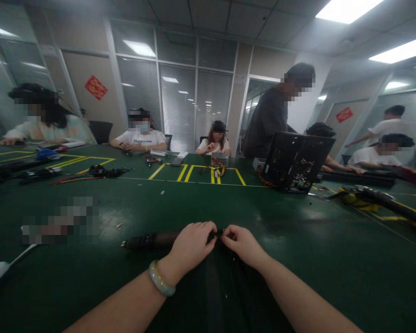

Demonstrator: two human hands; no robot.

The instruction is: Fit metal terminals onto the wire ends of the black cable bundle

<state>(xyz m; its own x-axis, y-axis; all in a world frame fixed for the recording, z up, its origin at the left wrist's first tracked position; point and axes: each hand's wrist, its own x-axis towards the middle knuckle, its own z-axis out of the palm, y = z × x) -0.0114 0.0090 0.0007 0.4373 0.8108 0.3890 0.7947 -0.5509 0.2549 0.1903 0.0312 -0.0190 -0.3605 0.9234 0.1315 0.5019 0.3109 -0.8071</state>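
Left hand (193, 243) is gripping the right end of a dark tool (156, 241), fingers curled over it. Tool is lying sideways on the green table (298, 286), metal tip pointing left. Right hand (243, 245) is holding its fingertips bunched just beside that end; can't tell what it's pinching. Black case (293, 162) is standing farther back, right.

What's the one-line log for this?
left hand: closed over dark cylindrical tool | right hand: fingers pinched beside tool's end, grip unclear | black computer case: farther back, right
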